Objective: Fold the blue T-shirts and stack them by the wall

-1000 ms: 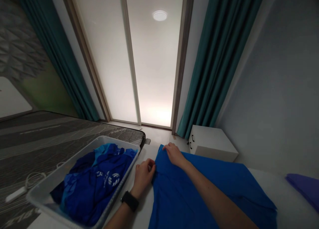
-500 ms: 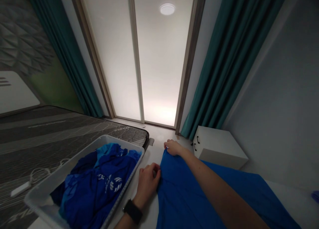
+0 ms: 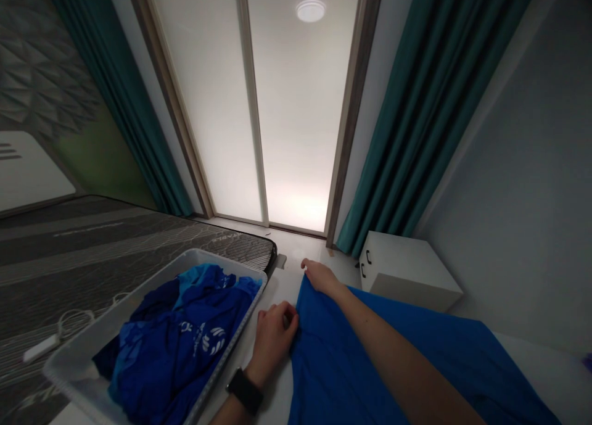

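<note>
A bright blue garment (image 3: 370, 357) lies spread on a white surface in front of me. My left hand (image 3: 272, 338), with a black watch on its wrist, pinches the garment's near left edge. My right hand (image 3: 319, 276) is closed on the garment's far corner, the arm stretched across the cloth. A white plastic bin (image 3: 83, 351) at the left holds several crumpled blue shirts (image 3: 185, 345), one with a white logo.
A dark patterned mattress (image 3: 92, 246) lies to the left with a white cable and adapter (image 3: 39, 350) on it. A small white cabinet (image 3: 407, 271) stands ahead on the right. Teal curtains (image 3: 407, 116) frame a frosted sliding door (image 3: 277, 104).
My right hand has moved farther away with the garment's corner, pulling the edge straighter. My left hand kept its pinch on the near edge. The view shifted slightly.
</note>
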The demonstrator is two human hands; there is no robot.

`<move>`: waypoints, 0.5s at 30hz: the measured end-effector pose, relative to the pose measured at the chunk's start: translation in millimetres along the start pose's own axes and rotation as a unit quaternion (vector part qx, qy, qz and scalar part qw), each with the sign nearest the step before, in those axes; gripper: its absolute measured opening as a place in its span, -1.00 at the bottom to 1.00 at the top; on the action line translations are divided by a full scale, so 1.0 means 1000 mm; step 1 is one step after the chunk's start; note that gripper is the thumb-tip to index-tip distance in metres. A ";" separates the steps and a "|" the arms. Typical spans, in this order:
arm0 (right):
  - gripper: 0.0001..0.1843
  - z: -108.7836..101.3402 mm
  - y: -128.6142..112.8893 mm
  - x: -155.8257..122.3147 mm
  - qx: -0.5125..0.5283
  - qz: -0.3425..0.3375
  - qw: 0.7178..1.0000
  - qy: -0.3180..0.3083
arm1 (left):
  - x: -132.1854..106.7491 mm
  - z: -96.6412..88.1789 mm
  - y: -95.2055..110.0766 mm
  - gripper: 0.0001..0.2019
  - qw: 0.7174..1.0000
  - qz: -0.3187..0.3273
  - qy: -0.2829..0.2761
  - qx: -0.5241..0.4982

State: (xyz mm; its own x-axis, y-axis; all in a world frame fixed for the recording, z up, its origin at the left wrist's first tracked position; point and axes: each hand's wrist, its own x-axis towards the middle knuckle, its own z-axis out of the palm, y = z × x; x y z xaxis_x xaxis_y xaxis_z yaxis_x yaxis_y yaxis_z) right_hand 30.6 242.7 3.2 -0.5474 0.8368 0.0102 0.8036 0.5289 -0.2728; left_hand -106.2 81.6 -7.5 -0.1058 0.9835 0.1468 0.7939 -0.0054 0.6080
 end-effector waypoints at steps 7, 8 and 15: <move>-0.59 -0.007 -0.003 -0.032 -0.003 0.007 0.998 0.068 | 0.002 0.003 -0.007 -0.77 0.999 0.015 0.026 -0.036; -0.59 -0.008 -0.003 -0.042 -0.005 0.004 0.998 0.069 | 0.002 0.004 -0.009 -0.77 0.999 0.016 0.030 -0.042; -0.47 0.003 0.004 -0.122 -0.021 0.001 0.998 0.052 | 0.004 0.005 -0.016 -0.79 0.996 0.025 0.058 -0.057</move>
State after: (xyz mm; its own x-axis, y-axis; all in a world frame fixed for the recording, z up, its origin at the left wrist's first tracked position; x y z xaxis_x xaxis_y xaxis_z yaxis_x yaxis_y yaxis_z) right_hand 99.4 142.3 -1.8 -0.5208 0.8464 0.1112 0.8145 0.5317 -0.2321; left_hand -116.1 86.6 -20.2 -0.1410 0.9541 0.2643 0.7273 -0.0813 0.6815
